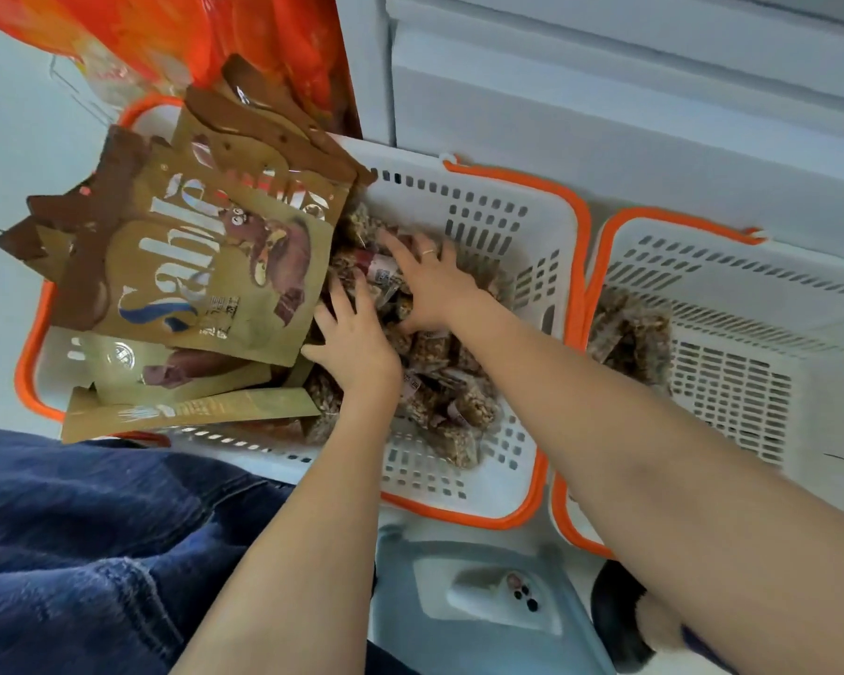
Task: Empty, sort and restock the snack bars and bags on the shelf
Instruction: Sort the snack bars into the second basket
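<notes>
Pressing spread fingers of left hand [356, 348] and right hand [434, 285] onto clear-wrapped brown snack bars [459, 401], gripping nothing.

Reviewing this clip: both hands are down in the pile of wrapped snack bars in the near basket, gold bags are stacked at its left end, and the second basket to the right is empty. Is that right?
Not quite. The head view shows the second basket is not empty: it holds a smaller pile of wrapped bars. The rest stands: left hand and right hand are in the snack bars of the near basket, gold bags at its left.
</notes>
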A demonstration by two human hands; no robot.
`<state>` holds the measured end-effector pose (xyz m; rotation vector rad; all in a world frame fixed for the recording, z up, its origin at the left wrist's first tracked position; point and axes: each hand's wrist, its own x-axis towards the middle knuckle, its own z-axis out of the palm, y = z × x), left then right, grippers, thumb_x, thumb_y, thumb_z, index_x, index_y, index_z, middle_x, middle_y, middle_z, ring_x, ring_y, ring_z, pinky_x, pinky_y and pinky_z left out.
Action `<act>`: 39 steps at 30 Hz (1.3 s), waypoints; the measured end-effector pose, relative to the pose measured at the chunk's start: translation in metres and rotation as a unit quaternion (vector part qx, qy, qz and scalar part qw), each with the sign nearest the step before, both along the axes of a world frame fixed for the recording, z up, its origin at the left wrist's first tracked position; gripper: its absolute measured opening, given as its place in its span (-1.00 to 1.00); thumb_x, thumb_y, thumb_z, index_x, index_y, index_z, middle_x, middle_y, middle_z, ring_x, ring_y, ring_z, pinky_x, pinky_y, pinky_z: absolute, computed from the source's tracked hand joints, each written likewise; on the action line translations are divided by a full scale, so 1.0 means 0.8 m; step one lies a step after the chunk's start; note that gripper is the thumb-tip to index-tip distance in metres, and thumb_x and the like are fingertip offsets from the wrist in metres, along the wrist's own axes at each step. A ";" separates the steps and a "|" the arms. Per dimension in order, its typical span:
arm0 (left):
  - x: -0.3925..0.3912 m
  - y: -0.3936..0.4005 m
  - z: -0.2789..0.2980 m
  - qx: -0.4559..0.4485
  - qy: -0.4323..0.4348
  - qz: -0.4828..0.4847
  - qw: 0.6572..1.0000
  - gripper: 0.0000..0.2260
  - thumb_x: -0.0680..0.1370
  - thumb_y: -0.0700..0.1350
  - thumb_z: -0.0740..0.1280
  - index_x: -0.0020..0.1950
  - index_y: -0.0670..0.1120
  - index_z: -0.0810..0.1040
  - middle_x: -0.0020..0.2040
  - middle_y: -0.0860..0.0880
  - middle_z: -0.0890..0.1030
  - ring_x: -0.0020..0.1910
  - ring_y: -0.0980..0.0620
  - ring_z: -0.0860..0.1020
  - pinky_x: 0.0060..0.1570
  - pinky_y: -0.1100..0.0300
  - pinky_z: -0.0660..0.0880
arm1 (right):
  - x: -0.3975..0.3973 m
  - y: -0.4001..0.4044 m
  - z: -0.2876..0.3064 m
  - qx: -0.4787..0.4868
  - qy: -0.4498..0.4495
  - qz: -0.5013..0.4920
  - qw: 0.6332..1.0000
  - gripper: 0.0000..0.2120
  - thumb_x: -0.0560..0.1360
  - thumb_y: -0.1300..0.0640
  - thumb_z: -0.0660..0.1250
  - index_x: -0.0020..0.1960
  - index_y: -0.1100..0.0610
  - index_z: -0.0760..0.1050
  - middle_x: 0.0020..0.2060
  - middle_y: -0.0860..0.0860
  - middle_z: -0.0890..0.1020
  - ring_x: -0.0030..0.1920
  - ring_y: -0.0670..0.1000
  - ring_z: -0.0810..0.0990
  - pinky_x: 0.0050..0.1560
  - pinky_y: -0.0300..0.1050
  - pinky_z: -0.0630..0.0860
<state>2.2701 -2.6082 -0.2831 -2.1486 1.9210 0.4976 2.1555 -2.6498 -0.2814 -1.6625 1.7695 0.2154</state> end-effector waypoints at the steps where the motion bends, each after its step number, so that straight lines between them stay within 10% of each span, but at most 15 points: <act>1: -0.001 -0.001 0.000 0.000 0.004 -0.002 1.000 -0.19 0.50 -0.21 0.35 0.55 0.11 -0.11 0.57 -0.01 -0.08 0.50 -0.14 0.00 0.15 -0.22 0.31 | 0.002 -0.005 -0.004 0.013 0.005 0.009 1.000 0.15 0.33 -0.05 0.53 0.52 -0.16 -0.32 0.54 0.06 -0.22 0.49 0.34 -0.26 0.35 0.44 0.19; 10: -0.008 -0.002 -0.003 -0.027 0.085 0.062 0.994 -0.38 0.53 -0.41 0.17 0.49 0.08 0.16 0.54 -0.07 0.04 0.44 -0.22 0.10 0.12 -0.30 0.32 | -0.011 -0.015 -0.016 0.001 -0.049 0.006 0.999 0.07 0.34 -0.06 0.52 0.54 -0.17 -0.19 0.54 0.15 -0.14 0.47 0.40 -0.22 0.45 0.28 -0.04; 24: -0.015 0.039 0.010 -0.102 0.195 0.052 0.974 -0.48 0.52 -0.37 0.23 0.43 0.01 0.32 0.51 -0.10 0.16 0.39 -0.18 0.19 0.06 -0.24 0.37 | -0.028 0.001 -0.002 -0.045 -0.069 -0.056 0.995 0.06 0.27 -0.05 0.56 0.52 0.18 -0.02 0.45 0.21 0.13 0.44 0.28 0.10 0.40 0.09 0.22; 39: -0.038 0.093 0.093 -0.249 0.319 -0.134 0.905 -0.47 0.41 -0.40 0.38 0.36 -0.20 0.38 0.30 -0.22 0.37 0.35 -0.22 0.31 0.27 -0.04 0.36 | -0.071 0.134 0.100 -0.215 -0.190 -0.225 0.931 -0.07 0.26 -0.06 0.55 0.48 0.10 0.15 0.32 0.11 0.35 0.34 0.11 0.33 0.29 -0.07 0.32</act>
